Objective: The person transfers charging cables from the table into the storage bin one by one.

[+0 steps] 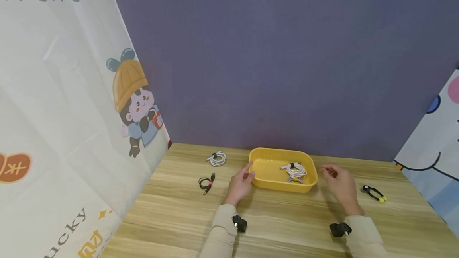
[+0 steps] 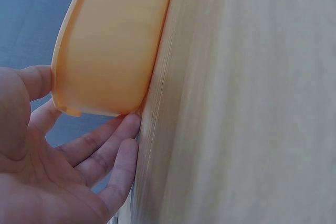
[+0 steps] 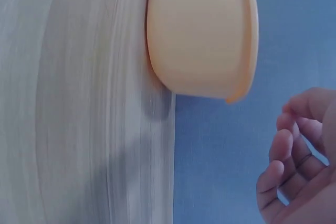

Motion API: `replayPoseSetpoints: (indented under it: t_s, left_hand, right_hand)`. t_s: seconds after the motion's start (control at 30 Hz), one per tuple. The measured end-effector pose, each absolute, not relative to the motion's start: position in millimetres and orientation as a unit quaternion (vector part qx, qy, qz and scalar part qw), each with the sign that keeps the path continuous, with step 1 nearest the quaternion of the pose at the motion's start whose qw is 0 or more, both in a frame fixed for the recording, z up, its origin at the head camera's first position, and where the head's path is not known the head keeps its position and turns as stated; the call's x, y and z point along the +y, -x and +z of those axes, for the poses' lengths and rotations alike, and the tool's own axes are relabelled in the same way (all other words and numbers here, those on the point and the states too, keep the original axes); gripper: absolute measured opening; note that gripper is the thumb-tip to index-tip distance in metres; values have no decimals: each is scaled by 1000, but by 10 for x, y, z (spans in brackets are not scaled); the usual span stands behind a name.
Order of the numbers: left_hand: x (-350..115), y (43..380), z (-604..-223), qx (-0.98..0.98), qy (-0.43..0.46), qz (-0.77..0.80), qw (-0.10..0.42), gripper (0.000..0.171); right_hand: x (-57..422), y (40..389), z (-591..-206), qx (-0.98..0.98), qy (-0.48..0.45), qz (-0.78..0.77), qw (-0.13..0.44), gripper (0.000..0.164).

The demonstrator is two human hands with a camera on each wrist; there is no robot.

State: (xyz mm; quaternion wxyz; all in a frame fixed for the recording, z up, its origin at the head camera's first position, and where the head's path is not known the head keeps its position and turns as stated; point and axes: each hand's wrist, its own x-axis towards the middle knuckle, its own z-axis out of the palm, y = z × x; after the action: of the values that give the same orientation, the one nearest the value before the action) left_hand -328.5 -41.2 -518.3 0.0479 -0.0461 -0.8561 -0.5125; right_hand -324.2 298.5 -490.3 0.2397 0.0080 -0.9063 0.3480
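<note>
A yellow plastic basket [image 1: 283, 186] stands on the wooden table near its back edge. Its left end is held at the rim by my left hand [image 1: 239, 184]; in the left wrist view the thumb [image 2: 39, 81] meets the rim and the other fingers reach around the end wall. Inside the basket, toward the right, lie a coiled white cable [image 1: 297, 170] with a black tie and a grey cable [image 1: 295, 179] with a yellow tie. My right hand [image 1: 340, 186] hovers beside the basket's right end, fingers loosely bent, holding nothing and apart from the wall.
Left of the basket lie another coiled white cable [image 1: 216, 159] and a small black cable [image 1: 206, 183] with a red tie. A black cable [image 1: 374, 193] with a yellow tie lies right of my right hand. Behind the table [image 1: 287, 222] hangs a dark cloth [image 1: 272, 59].
</note>
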Motion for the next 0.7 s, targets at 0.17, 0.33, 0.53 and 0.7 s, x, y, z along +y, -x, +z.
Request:
replayPoseSetpoints:
  t_s: [0.17,0.33,0.53,0.7]
  left_hand:
    - [-417,3287,-5171,-857,46,-511,47,46]
    - [-428,3288,-5181,-856,43,-514,42,46]
    - [-432,3290,-5190,-853,39,-518,40,46]
    - [-416,3296,-5203,-852,40,-521,38,46]
  right_hand:
    - [3107,3174,-4895,-909,17,346,231,25]
    - [3186,3131,-4905,-916,47,335,215,26]
    - [3307,3136,-4964,-919,90,339,181,30]
    - [3463,3108,-4989,-920,121,336,161,34]
